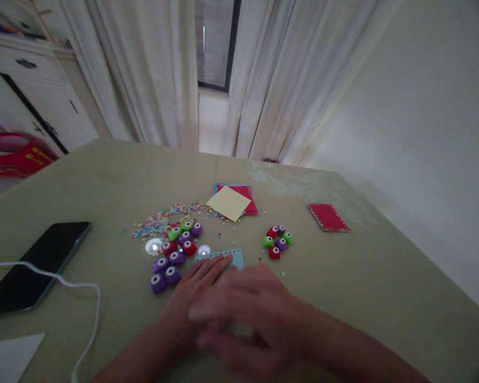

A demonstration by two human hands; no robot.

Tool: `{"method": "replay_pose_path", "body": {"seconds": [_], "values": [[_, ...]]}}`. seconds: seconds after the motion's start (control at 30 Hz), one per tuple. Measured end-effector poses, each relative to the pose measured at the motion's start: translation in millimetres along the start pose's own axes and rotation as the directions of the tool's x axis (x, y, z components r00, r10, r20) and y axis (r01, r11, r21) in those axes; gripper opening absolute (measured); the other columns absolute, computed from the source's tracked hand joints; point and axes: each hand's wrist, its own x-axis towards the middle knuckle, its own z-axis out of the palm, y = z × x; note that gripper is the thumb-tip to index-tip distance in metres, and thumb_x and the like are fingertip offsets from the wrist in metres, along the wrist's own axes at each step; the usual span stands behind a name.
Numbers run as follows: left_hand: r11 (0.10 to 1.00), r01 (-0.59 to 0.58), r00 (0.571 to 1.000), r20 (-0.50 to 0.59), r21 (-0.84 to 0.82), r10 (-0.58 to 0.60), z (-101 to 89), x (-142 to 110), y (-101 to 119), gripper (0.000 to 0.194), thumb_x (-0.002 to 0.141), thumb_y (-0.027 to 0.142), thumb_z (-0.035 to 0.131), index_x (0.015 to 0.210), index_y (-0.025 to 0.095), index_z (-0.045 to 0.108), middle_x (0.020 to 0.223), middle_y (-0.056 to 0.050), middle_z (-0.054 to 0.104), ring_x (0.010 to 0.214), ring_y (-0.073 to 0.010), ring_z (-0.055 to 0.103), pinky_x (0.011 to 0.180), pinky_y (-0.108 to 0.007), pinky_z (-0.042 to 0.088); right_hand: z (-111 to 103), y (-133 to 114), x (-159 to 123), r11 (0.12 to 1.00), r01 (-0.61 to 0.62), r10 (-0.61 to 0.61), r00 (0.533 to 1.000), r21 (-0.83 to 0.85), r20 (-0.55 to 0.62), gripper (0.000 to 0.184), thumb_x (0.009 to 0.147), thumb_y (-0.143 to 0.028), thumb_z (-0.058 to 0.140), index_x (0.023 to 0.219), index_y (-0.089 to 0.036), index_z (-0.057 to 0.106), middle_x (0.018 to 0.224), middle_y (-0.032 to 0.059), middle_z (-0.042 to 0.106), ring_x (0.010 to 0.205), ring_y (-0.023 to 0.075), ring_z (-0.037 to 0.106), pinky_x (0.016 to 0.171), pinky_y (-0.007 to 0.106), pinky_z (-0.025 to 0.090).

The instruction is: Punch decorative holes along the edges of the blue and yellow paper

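My left hand [201,287] lies flat with its fingers stretched out over a light blue card [236,258] that has small holes along its edge. My right hand [251,314] is raised across my left wrist, blurred by motion, its fingers curved; whether it touches the wrist or holds anything I cannot tell. Just left of my left hand is a cluster of purple, red and green eye-shaped beads [171,275]. A small clear shiny dome [204,250] sits by the card's left corner, and another shiny dome [154,246] is left of the beads.
Colourful confetti bits [155,223] spread behind the beads. A yellow square card [228,203] tops a red card [250,198]. More eye beads [280,243] and a red stitched-edge card [328,217] lie right. A black phone [43,266], white cable [98,308] and white paper [11,359] lie left.
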Motion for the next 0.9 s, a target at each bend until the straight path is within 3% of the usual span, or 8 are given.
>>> {"method": "replay_pose_path", "body": {"seconds": [0.1, 0.23, 0.33, 0.43, 0.57, 0.67, 0.8, 0.9], "values": [[1.0, 0.0, 1.0, 0.0, -0.019, 0.0, 0.5, -2.1, 1.8, 0.046, 0.094, 0.04, 0.072, 0.137, 0.022, 0.072, 0.137, -0.011, 0.077, 0.124, -0.0382, 0.073, 0.113, -0.056, 0.055, 11.3, 17.2, 37.2, 0.984, 0.06, -0.053, 0.998, -0.168, 0.043, 0.025, 0.109, -0.04, 0.067, 0.126, -0.024, 0.075, 0.12, 0.0077, 0.077, 0.111, 0.0232, 0.073, 0.098, 0.034, 0.055], [0.997, -0.004, 1.0, 0.001, -0.071, 0.004, -0.1, -3.9, 0.5, 0.04, 0.092, 0.045, 0.078, 0.125, 0.023, 0.077, 0.121, -0.011, 0.082, 0.116, -0.0379, 0.075, 0.111, -0.058, 0.054, 42.7, 42.6, 77.8, 0.934, -0.035, 0.041, 0.999, -0.356, 0.009, 0.032, 0.102, -0.049, 0.075, 0.117, -0.021, 0.071, 0.118, 0.009, 0.076, 0.105, 0.0257, 0.071, 0.089, 0.034, 0.054], [0.996, -0.009, 1.0, 0.005, -0.09, 0.01, -1.4, -4.2, -0.1, 0.039, 0.093, 0.045, 0.079, 0.125, 0.024, 0.076, 0.122, -0.01, 0.081, 0.117, -0.0369, 0.075, 0.113, -0.057, 0.052, 57.5, 51.8, 89.8, 0.922, -0.104, 0.106, 0.994, -0.374, -0.014, 0.018, 0.1, -0.038, 0.075, 0.109, -0.023, 0.068, 0.102, 0.0041, 0.077, 0.09, 0.0225, 0.07, 0.077, 0.031, 0.049], [0.998, -0.012, 1.0, 0.001, -0.062, 0.012, -2.8, -3.6, 0.7, 0.045, 0.095, 0.044, 0.077, 0.135, 0.024, 0.072, 0.133, -0.011, 0.078, 0.126, -0.0373, 0.07, 0.115, -0.056, 0.05, 47.5, 55.7, 86.3, 0.935, -0.159, 0.146, 0.987, -0.317, -0.065, 0.012, 0.095, -0.024, 0.073, 0.105, -0.024, 0.067, 0.094, 0.0015, 0.076, 0.083, 0.0198, 0.069, 0.074, 0.03, 0.047], [1.0, -0.006, 0.999, -0.048, 0.016, 0.007, -3.4, -3.2, -1.2, 0.048, 0.102, 0.037, 0.068, 0.148, 0.024, 0.065, 0.148, -0.01, 0.071, 0.134, -0.0351, 0.065, 0.113, -0.055, 0.051, 7.4, 63.3, 51.7, 0.985, -0.16, 0.148, 0.975, -0.062, -0.164, 0.018, 0.091, -0.021, 0.075, 0.107, -0.022, 0.066, 0.096, 0.0011, 0.077, 0.083, 0.017, 0.07, 0.074, 0.027, 0.051], [0.999, 0.009, 0.998, -0.069, 0.035, -0.007, -2.9, -4.1, -5.1, 0.051, 0.105, 0.039, 0.065, 0.154, 0.025, 0.061, 0.159, -0.009, 0.064, 0.14, -0.0342, 0.062, 0.115, -0.054, 0.051, -17.5, 70.7, 3.8, 0.968, -0.237, 0.249, 0.945, 0.082, -0.211, 0.015, 0.093, -0.028, 0.074, 0.104, -0.022, 0.066, 0.09, 0.0011, 0.075, 0.071, 0.0151, 0.065, 0.063, 0.025, 0.05], [0.999, 0.015, 0.997, -0.083, 0.037, -0.012, -1.2, -5.5, -8.8, 0.051, 0.107, 0.044, 0.065, 0.154, 0.026, 0.063, 0.161, -0.009, 0.063, 0.141, -0.0329, 0.062, 0.116, -0.051, 0.052, -24.3, 79.0, -58.2, 0.932, -0.354, 0.364, 0.899, 0.085, -0.246, 0.015, 0.092, -0.027, 0.075, 0.103, -0.021, 0.067, 0.087, 0.0027, 0.074, 0.069, 0.0165, 0.065, 0.063, 0.027, 0.052], [0.999, 0.019, 0.996, -0.082, 0.047, -0.015, 0.3, -6.2, -9.9, 0.05, 0.108, 0.045, 0.063, 0.155, 0.027, 0.062, 0.162, -0.008, 0.062, 0.142, -0.0324, 0.061, 0.117, -0.05, 0.053, -16.4, 82.1, -80.6, 0.909, -0.395, 0.417, 0.877, 0.136, -0.238, 0.013, 0.093, -0.028, 0.074, 0.102, -0.022, 0.067, 0.084, 0.0023, 0.074, 0.069, 0.0171, 0.066, 0.063, 0.027, 0.053]]}}
